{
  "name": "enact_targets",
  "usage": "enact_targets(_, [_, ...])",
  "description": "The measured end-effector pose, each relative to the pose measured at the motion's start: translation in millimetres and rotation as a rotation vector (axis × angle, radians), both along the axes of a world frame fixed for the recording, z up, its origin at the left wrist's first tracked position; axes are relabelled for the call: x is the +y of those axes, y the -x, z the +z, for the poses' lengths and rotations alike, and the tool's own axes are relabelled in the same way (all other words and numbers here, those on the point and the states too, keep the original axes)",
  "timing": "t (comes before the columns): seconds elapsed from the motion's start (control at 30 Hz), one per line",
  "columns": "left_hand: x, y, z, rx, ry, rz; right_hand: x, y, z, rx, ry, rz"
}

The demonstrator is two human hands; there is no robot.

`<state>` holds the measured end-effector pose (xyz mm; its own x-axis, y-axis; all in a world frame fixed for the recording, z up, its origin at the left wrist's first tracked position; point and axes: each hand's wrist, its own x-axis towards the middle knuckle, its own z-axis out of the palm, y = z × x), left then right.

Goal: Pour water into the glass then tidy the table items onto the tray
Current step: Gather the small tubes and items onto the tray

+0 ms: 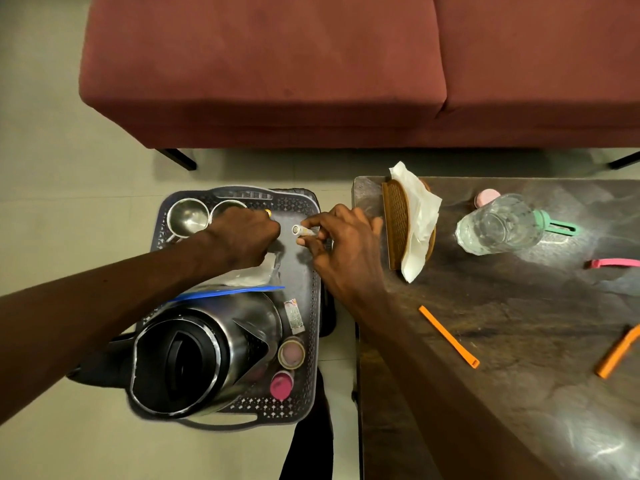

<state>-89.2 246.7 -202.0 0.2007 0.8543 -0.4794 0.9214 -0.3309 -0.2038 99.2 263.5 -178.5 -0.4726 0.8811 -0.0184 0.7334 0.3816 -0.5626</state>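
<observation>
Grey tray (308,271) – right hand (346,251) pinches small tube (304,231); left hand (242,237) fisted, contents unclear.

Your right hand (341,244) pinches a small white tube (304,231) over the grey tray (308,271), and your left hand (242,237) is closed just beside it near two steel cups (188,216). A kettle (204,355) stands on the tray's near end. On the dark table (519,341) stands a glass (498,225) beside a napkin holder (398,223), with orange clips (448,336) nearer you.
</observation>
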Motion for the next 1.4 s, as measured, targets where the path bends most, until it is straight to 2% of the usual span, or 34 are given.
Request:
enact_targets(0.17, [-1.0,-8.3,-2.1,0.109,0.027,-0.078,-2.9,-4.5,-1.0,0.012,0.012,-0.020])
enact_targets(0.53, [-2.4,-15.3,-6.1,0.102,0.021,-0.028,-7.7,-7.7,-3.2,0.024,0.039,-0.034])
enact_targets(0.83, [-1.7,-21.9,-8.0,0.218,0.029,-0.146,-11.3,-12.0,-6.0,0.074,0.058,-0.061])
enact_targets(0.97, [0.1,-19.9,-4.9,0.182,0.054,-0.120,-9.4,-14.9,-3.8,0.107,0.053,-0.069])
enact_targets(1.1, [2.6,-17.2,15.5,-0.020,-0.002,0.085,-5.7,-19.4,-1.4,0.170,0.053,-0.104])
enact_targets(1.27, [-7.0,-6.5,62.9,-0.663,-0.162,0.493,1.0,-24.1,0.8,0.323,0.137,-0.092])
enact_targets(1.4, [-19.7,-3.0,73.7,-0.994,-0.213,0.682,2.7,-20.2,4.1,0.446,0.225,-0.116])
